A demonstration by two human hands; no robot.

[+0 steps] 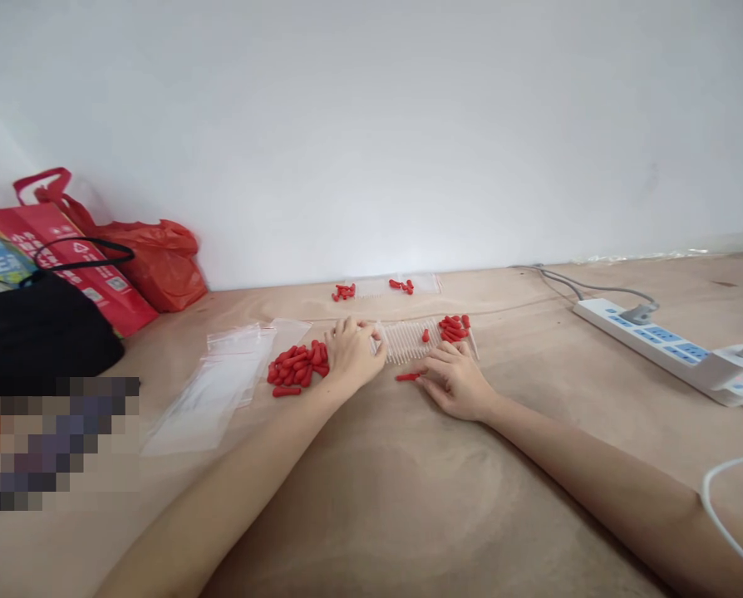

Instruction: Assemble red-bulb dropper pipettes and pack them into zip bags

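My left hand (pixel 354 353) rests at the left end of a row of thin white sticks (pixel 402 342), its fingers curled together; what they hold, if anything, is hidden. Just left of it lies a pile of red club-shaped pieces (pixel 293 365). My right hand (pixel 455 382) is in front of the row's right part, with thumb and fingertips closed on one end of a red piece (pixel 407 377) that points left. On the sticks lie a single red piece (pixel 425 335) and, at the right end, a small heap of red pieces (pixel 454 328).
Clear plastic bags (pixel 222 386) lie left of the pile. Another clear bag (pixel 371 287) with red pieces lies near the wall. A white power strip (pixel 664 345) with cables stands right. Red bags (pixel 159 262) and a black bag (pixel 47 328) are at the left.
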